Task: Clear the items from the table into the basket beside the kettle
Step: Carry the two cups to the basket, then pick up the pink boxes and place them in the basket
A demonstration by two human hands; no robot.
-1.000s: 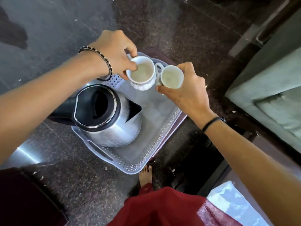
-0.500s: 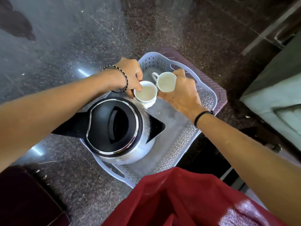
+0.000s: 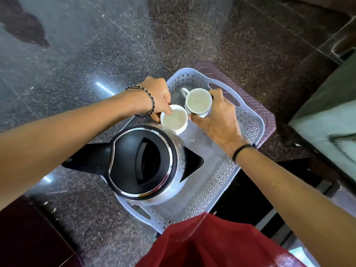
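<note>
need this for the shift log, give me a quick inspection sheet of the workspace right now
surface: pale perforated plastic basket on a maroon plastic stool, over a speckled dark stone floor.
job's things: two white ceramic cups, upright and side by side inside the basket; near cup close beside the steel kettle with black lid, far cup beyond it. Whether they rest on the basket floor cannot be told.
clutter: nothing seen.
grippers: left hand pinches the near cup's rim; right hand grips the far cup.
cables: nothing seen.
surroundings: grey-green furniture edge at right; red garment at bottom.
</note>
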